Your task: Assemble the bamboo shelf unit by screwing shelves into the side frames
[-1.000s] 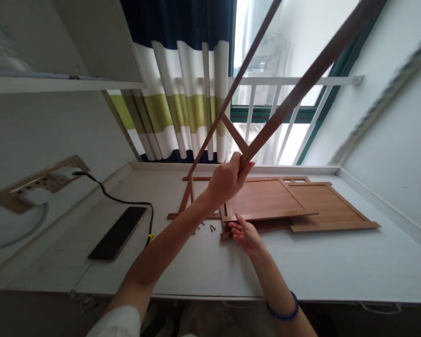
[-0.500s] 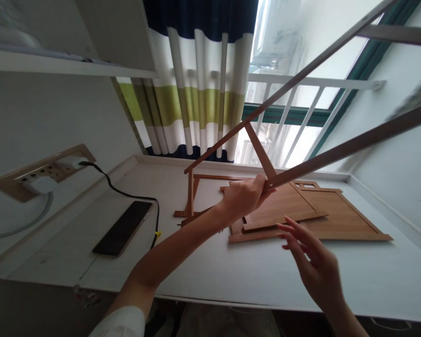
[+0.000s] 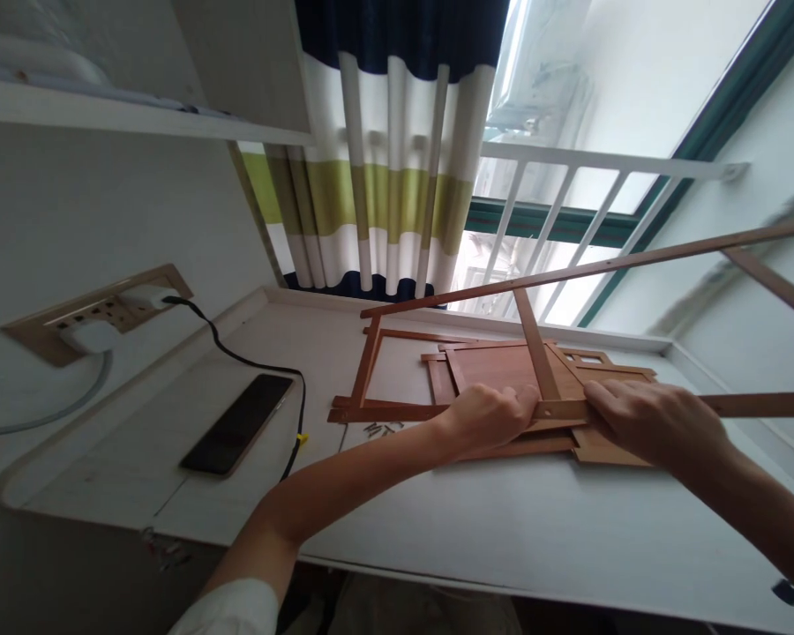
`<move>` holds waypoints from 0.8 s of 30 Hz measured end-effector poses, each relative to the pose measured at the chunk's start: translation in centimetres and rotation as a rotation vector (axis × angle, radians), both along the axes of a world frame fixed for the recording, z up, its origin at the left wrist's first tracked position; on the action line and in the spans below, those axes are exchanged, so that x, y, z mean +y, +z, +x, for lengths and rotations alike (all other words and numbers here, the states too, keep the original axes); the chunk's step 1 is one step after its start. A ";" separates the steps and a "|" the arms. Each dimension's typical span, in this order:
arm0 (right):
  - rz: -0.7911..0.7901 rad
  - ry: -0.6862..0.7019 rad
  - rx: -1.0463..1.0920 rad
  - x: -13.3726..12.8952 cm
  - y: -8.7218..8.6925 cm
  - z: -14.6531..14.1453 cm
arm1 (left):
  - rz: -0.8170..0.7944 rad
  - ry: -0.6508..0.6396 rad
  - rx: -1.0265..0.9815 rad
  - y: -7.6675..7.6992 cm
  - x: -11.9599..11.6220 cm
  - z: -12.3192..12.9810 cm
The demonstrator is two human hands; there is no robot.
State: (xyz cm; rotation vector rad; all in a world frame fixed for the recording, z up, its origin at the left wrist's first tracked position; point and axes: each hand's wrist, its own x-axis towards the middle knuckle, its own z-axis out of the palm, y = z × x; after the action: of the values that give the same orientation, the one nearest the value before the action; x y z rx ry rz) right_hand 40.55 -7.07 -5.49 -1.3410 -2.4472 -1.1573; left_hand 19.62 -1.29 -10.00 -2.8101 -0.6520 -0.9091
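Observation:
A long wooden frame (image 3: pixel 535 344) with crossbars reaches from the desk's middle to the right edge of view. My left hand (image 3: pixel 493 413) is closed on its near rail, left of a small hole in the wood. Just right of that hole, my right hand (image 3: pixel 655 419) grips the same rail with its fingers wrapped round. Beneath and behind the frame lie flat wooden panels (image 3: pixel 496 366), partly covered by it and by my hands. Several small screws (image 3: pixel 380 429) lie on the desk near my left forearm.
A black phone (image 3: pixel 238 425) lies at the left of the white desk (image 3: pixel 490 529), beside a black cable (image 3: pixel 258 363). Wall sockets (image 3: pixel 106 313) are at far left. A striped curtain (image 3: pixel 390 194) and a window with white railing (image 3: pixel 569 163) stand behind.
The wooden frame's right part has come down and lies lower over the desk. My right hand has moved up and right and taken hold of the near rail.

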 end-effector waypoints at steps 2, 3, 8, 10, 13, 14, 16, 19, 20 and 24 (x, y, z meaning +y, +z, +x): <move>0.021 -0.054 0.013 -0.2 -0.3 0.4 | 0.072 -0.009 0.033 0.0 0.0 -0.5; 0.030 -0.075 0.026 -0.3 -0.4 0.7 | 0.104 -0.017 0.025 -0.3 -0.2 -0.9; 0.117 -0.161 0.101 -0.5 -0.4 3.5 | 0.092 -0.342 -0.071 -4.0 -2.7 -4.0; 0.167 -0.227 0.142 -0.5 -0.3 4.5 | 0.041 -0.234 0.034 -5.7 -3.4 -4.4; 0.214 -0.316 0.175 -0.6 0.0 5.3 | -0.180 0.175 0.253 -6.9 -2.8 -3.8; 0.221 -0.321 0.166 -0.8 0.0 5.4 | -0.243 0.264 0.293 -7.0 -2.2 -3.4; 0.239 -0.282 0.105 -1.1 0.0 5.6 | -0.319 0.359 0.311 -7.1 -1.0 -2.8; 0.277 -0.189 -0.010 -1.9 -0.5 5.6 | -0.399 0.428 0.282 -7.4 0.2 -2.2; 0.283 -0.173 -0.029 -2.1 -0.8 5.6 | -0.433 0.437 0.268 -7.6 0.4 -2.1; 0.296 -0.165 -0.007 -2.5 -2.2 5.7 | -0.595 0.409 0.147 -8.2 0.6 -2.2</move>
State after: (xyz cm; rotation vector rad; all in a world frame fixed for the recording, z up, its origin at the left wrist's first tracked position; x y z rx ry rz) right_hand 46.20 -9.61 -7.67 -1.4650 -2.0939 -1.4943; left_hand 17.38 -0.68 -18.20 -2.9750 -1.6217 -0.4797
